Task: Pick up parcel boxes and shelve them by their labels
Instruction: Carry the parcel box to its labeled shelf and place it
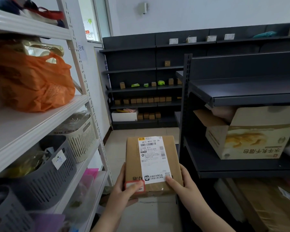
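Two tall shelving units, a white one at left (40,104) and a dark grey metal one at right (241,96), flank the aisle where the flat brown cardboard parcel box (153,164) is held at its near corners, left hand (124,191) and right hand (181,183) both clamped on it. It looks light, stiff and easy to grip by the edges. Its long axis runs away from the person, white shipping label (153,158) facing up

White wall (208,12), tiled floor (117,148), dark shelving (131,59) (white rack (40,118) left).
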### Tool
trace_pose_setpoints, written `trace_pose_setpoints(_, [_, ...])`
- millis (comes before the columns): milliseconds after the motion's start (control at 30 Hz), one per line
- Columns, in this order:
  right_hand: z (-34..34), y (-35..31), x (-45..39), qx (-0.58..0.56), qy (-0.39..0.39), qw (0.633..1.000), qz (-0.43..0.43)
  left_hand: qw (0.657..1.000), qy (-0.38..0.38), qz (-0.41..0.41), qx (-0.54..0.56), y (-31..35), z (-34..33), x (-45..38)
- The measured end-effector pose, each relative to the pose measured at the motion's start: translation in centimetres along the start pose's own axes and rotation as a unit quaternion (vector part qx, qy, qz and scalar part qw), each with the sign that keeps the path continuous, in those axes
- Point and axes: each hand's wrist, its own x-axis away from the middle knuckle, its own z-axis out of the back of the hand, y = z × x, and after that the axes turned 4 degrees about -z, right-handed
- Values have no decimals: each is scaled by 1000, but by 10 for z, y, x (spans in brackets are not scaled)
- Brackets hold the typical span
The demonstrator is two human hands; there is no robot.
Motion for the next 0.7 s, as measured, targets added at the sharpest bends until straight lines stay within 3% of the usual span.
trace_pose_setpoints(333, [34,-8,22,-8,87,996,-2,997,-78,-3,-14,4,-37,-12])
trace_pose_setpoints(700, [101,-30,88,-30,231,972,14,967,-251,-38,-1,18,-124,-11])
